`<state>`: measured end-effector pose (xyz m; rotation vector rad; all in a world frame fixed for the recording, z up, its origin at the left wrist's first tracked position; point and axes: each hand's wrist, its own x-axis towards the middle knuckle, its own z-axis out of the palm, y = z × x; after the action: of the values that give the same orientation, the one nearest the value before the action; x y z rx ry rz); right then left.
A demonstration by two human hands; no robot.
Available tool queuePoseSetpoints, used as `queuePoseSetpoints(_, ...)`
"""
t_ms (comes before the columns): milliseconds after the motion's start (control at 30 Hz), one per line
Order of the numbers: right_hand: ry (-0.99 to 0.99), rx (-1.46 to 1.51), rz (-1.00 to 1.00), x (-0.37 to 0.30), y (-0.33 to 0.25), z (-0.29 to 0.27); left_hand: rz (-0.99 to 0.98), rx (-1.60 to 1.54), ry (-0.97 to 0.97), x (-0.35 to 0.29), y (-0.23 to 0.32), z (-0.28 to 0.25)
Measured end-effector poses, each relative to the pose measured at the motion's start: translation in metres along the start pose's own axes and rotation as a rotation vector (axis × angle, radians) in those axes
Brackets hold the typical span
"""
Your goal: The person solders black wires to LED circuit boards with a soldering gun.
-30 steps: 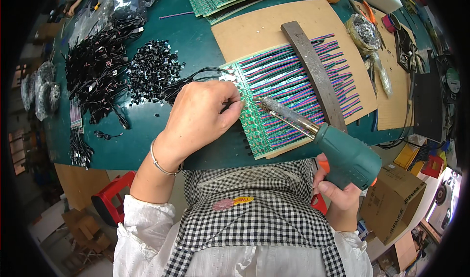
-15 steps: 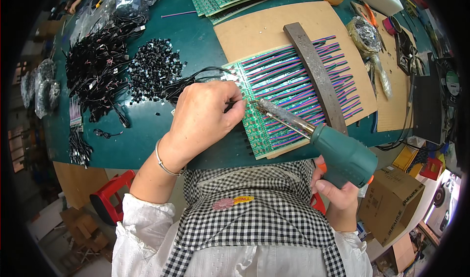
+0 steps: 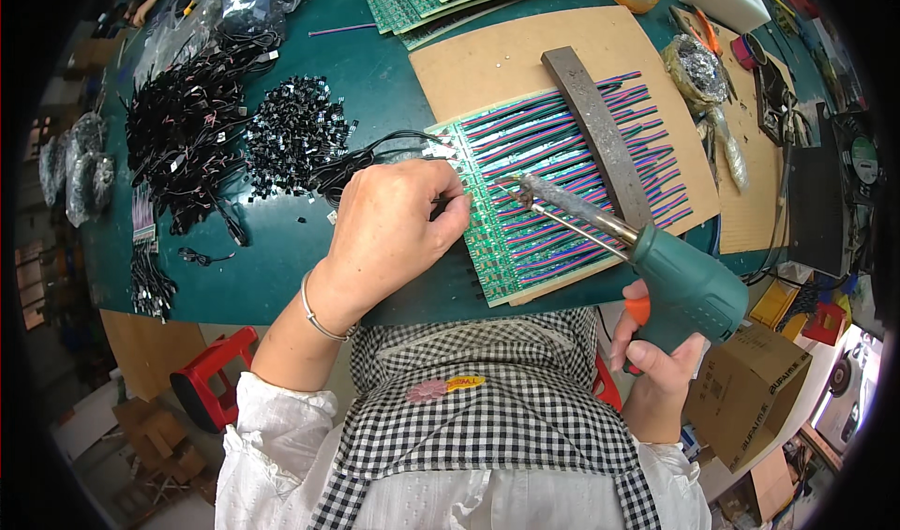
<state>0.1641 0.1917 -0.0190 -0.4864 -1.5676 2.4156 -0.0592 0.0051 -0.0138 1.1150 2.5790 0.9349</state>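
Note:
My right hand [image 3: 664, 366] grips a green soldering gun [image 3: 696, 282] by its handle, a finger at the orange trigger. The gun's tip hangs over the wired part of a green circuit board panel [image 3: 480, 235], just right of the solder pads along its left edge. At that edge my left hand [image 3: 389, 221] pinches a thin black cable, mostly hidden by the fingers. Rows of striped multicolour wires [image 3: 534, 207] run rightward across the panel. A dark metal bar [image 3: 600, 136] lies across them.
Beneath the panel lies a brown board [image 3: 553, 38]. Left of it are a heap of small black connectors [image 3: 298, 136] and a tangle of black cables [image 3: 183, 136]. Stacked green panels [image 3: 422, 0] lie at the back, near a wrapped solder-like bundle [image 3: 696, 71] on the right.
The soldering gun has moved to the right, its tip drawing away from the left hand's fingertips and the pads. My left hand stays at nearly the same place.

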Motion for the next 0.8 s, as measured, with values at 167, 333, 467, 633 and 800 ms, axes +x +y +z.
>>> queuePoseSetpoints(167,-0.051,0.022,-0.041,0.0,0.003,0.002,0.001,-0.009,0.007,0.0,-0.001,0.0)
queuePoseSetpoints(333,-0.077,-0.136,0.045,-0.004,0.007,0.004,0.031,0.016,0.01,-0.001,0.0,0.0)
queuePoseSetpoints(467,-0.276,-0.276,-0.073,-0.003,0.018,-0.013,0.034,0.024,-0.004,0.0,0.001,-0.001)
queuePoseSetpoints(633,-0.057,-0.072,-0.001,0.002,0.001,0.007,0.024,0.027,-0.014,0.002,0.0,0.0)
queuePoseSetpoints(800,-0.079,-0.048,-0.021,0.005,0.004,-0.003,0.028,0.032,-0.004,0.004,0.001,-0.002)
